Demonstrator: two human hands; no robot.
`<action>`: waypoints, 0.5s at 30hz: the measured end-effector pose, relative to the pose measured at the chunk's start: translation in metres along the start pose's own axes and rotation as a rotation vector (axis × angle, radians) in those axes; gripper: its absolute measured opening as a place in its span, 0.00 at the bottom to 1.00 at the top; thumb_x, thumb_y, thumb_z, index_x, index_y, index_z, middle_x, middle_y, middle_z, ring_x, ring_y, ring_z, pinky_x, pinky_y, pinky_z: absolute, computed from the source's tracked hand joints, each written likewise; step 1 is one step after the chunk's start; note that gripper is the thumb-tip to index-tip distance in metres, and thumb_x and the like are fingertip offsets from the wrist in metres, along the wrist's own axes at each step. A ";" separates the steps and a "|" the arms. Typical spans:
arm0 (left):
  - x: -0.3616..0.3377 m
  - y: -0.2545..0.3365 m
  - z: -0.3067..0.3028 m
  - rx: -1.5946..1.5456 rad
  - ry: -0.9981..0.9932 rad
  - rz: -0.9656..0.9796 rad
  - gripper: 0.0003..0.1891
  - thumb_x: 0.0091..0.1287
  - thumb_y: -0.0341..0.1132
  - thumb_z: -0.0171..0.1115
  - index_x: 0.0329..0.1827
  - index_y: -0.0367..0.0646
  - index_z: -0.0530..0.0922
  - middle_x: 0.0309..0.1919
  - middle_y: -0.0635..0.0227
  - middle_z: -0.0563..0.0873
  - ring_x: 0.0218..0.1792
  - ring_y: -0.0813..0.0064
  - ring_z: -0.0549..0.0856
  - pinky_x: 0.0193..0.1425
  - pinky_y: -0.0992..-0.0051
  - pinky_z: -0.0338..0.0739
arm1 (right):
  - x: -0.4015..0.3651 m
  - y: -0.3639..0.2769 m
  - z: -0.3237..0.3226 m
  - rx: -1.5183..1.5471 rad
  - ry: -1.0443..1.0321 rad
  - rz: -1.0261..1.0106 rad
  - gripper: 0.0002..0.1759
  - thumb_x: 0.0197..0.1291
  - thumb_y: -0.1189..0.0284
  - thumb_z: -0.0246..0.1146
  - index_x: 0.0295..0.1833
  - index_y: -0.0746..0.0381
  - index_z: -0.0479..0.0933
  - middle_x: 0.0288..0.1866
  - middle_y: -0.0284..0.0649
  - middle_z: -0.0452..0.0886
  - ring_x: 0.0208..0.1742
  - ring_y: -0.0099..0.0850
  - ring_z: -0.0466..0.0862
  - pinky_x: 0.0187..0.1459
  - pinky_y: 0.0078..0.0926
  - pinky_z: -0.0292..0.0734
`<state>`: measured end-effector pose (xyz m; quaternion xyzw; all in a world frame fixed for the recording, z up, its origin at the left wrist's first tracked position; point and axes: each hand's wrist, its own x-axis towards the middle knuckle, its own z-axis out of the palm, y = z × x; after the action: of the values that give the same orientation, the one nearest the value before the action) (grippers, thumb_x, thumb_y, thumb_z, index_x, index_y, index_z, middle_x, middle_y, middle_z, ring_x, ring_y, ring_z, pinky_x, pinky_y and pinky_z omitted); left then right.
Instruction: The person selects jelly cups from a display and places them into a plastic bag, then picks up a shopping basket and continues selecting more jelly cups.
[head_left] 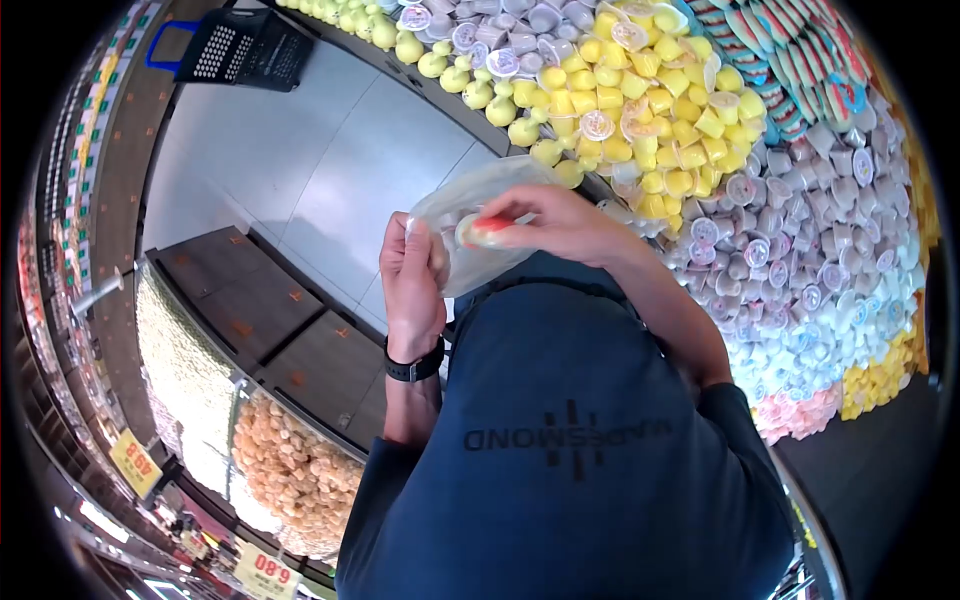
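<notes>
A clear plastic bag (480, 265) hangs between my two hands above the grey floor. My left hand (412, 258), with a black watch on its wrist, is closed on the bag's edge. My right hand (550, 222) is closed on a small cup (468, 231), whitish with some red, at the bag's mouth. Some pale items show faintly through the plastic. Behind my right forearm lie heaps of yellow cups (690, 120) and purple-grey cups (800, 210).
A dark basket (245, 50) with a blue handle stands on the floor at the upper left. Dark display boxes (235, 290) and a bin of orange-brown items (290, 465) are at the lower left. Round green items (480, 95) line the display edge.
</notes>
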<state>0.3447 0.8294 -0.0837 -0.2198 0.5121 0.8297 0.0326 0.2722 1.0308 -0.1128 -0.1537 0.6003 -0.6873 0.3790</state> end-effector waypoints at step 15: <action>0.001 -0.001 0.003 0.029 -0.006 -0.035 0.08 0.80 0.36 0.49 0.39 0.49 0.67 0.20 0.83 0.64 0.19 0.91 0.59 0.21 0.85 0.52 | 0.019 0.054 0.017 -0.527 -0.044 -0.005 0.16 0.60 0.67 0.67 0.52 0.62 0.82 0.41 0.44 0.86 0.43 0.34 0.87 0.46 0.31 0.81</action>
<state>0.3430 0.8326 -0.0837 -0.2256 0.5200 0.8222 0.0520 0.2890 1.0055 -0.1644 -0.2635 0.7500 -0.5046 0.3369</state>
